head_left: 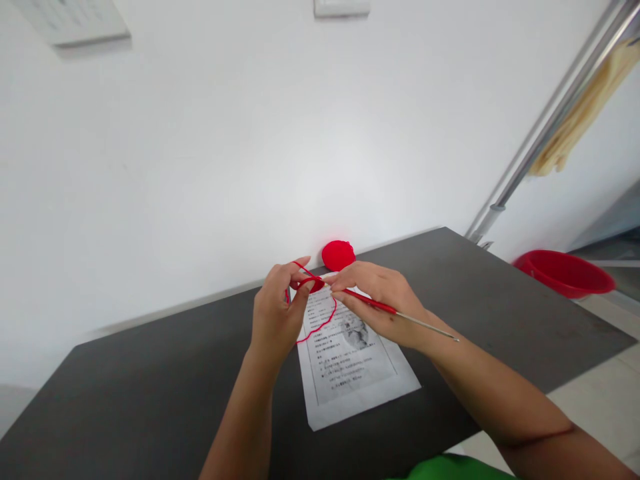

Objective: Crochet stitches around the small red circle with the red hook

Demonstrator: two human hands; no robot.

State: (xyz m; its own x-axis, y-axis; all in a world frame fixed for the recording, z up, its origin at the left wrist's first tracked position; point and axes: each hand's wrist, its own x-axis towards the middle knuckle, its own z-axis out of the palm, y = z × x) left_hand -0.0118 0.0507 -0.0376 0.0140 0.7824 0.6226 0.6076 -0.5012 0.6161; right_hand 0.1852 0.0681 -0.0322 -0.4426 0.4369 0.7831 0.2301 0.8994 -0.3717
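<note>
Taking the red work as the centre of the clock, the left hand point(280, 300) is lying toward nine o'clock and pinching a small, flat piece of red yarn work point(311, 287) between thumb and fingers. A line of the yarn is running over its raised index finger. The right hand point(380, 300) is meeting it from three o'clock, its thumb and fingers pinching a slim metal hook with a red handle point(373, 302), whose bare rear end is pointing toward four o'clock. The hook's working tip is hiding at the fingertips, so I cannot tell whether it is sitting inside the piece.

A loose red yarn strand point(327, 322) is curving down toward seven o'clock, hanging in front of a white printed paper sheet point(360, 400), which is lying below the hands on a dark grey tabletop point(150, 387). A round red yarn ball point(339, 256) is resting at one o'clock, near the white wall point(225, 133). Off the table, a round red plastic basin point(565, 273) is standing at three o'clock, and pale yellow cloth point(580, 113) is hanging at two o'clock beside a metal pole point(565, 103).
</note>
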